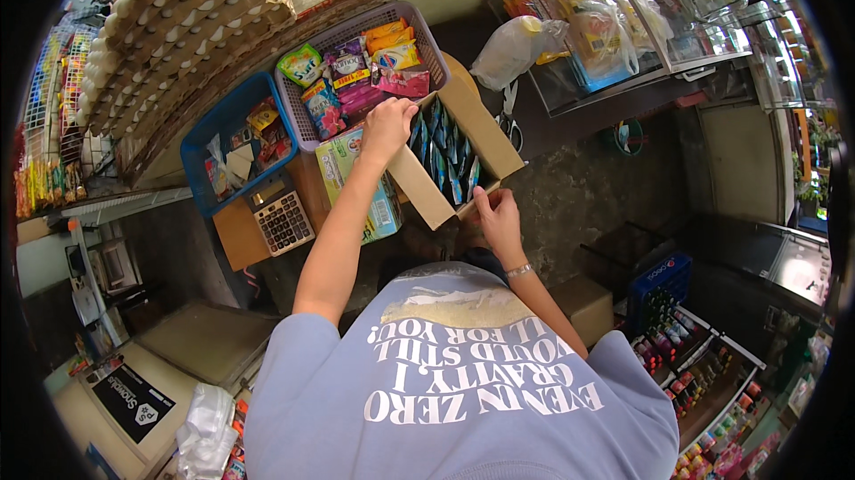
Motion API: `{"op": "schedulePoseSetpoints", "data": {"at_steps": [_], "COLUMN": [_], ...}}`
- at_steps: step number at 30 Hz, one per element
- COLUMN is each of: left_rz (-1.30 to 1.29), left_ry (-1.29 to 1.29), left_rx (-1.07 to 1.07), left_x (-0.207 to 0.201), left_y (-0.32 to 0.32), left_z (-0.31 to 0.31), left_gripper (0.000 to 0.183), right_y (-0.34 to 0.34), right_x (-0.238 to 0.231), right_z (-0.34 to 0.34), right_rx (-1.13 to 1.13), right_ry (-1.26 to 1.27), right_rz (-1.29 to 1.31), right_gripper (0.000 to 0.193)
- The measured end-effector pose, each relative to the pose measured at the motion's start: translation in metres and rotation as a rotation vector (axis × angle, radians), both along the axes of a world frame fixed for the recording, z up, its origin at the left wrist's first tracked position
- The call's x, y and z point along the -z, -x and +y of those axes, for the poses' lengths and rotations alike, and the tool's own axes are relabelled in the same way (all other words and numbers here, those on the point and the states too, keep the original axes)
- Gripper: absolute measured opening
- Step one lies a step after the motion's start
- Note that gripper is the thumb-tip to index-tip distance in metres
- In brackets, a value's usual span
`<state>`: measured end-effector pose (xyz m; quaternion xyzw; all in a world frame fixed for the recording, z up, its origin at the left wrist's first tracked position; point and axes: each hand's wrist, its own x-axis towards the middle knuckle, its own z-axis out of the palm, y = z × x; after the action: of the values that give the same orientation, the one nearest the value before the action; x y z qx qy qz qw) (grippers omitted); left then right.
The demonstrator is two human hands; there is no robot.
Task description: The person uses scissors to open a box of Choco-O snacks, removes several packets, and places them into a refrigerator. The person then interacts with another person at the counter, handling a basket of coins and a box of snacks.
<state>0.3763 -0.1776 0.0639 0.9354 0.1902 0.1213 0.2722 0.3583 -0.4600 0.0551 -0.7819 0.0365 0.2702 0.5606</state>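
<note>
An opened cardboard box (492,128) is tilted in front of me, its flaps up. Dark blue packets (443,152) stand packed in rows inside. My left hand (387,131) is closed on the box's far left edge, fingers bent over the rim. At the near right corner, my right hand (499,223) pinches the cardboard between thumb and fingers; some of those fingers are hidden. Under my left forearm lies a green and white carton (381,213). Just beyond the box, a lilac basket (432,39) holds several colourful sachets (356,70).
A blue basket (191,164) with small packets sits left, beside a calculator (285,223). Stacked egg trays (187,35) rise at the far left. Scissors (508,119) hang near a glass display case (579,93). A blue crate (661,288) stands at the right.
</note>
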Motion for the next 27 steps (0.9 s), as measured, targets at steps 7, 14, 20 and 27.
{"op": "schedulePoseSetpoints", "data": {"at_steps": [7,14,20,27], "left_rz": [0.054,-0.472,-0.396,-0.330], "left_ry": [0.135,0.072,0.312,0.429], "left_rx": [-0.032,-0.240,-0.286,-0.283], "left_x": [-0.008,-0.068,-0.070,-0.057], "left_y": [-0.002,0.064,0.149,0.201], "left_z": [0.000,-0.024,-0.065,-0.096], "left_gripper": [0.026,0.021,0.016,0.014], "right_y": [0.003,-0.026,-0.038,-0.024], "right_x": [0.030,-0.066,-0.073,-0.040], "right_z": [0.001,-0.028,0.020,0.056], "right_rx": [0.086,-0.214,-0.638,-0.757], "right_ry": [-0.390,0.057,0.316,0.824], "right_rz": [0.116,-0.482,-0.840,-0.917], "right_gripper": [0.033,0.026,0.023,0.032]}}
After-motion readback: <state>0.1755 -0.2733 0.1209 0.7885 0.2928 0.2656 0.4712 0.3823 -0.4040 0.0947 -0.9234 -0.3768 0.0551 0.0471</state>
